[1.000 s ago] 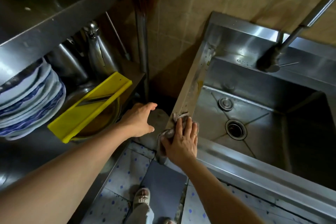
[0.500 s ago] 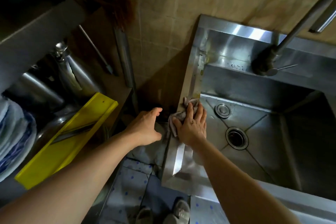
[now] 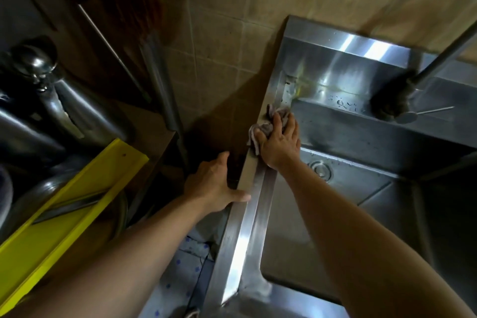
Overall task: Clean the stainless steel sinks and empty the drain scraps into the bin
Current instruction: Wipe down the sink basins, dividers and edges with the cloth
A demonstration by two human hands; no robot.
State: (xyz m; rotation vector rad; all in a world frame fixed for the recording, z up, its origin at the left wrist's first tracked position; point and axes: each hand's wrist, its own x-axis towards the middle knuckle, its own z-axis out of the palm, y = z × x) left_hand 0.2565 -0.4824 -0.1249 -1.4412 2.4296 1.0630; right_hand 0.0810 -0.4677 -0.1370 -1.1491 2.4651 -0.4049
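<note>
Stainless sink rim [image 3: 254, 204]: right hand [image 3: 280, 141], fingers curled on the rag [image 3: 260, 129], has advanced farther; left hand [image 3: 214, 186], fingers together, braces; far-left corner remains.

so the rag [image 3: 268, 121] sits on the sink [image 3: 247, 217] left rim, faucet [image 3: 402, 100] behind the basin, slicer [image 3: 64, 212] on the shelf left.

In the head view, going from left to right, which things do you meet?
Yellow slicer → left hand → sink's left rim → cloth under the right hand → overflow cap → faucet base.
</note>
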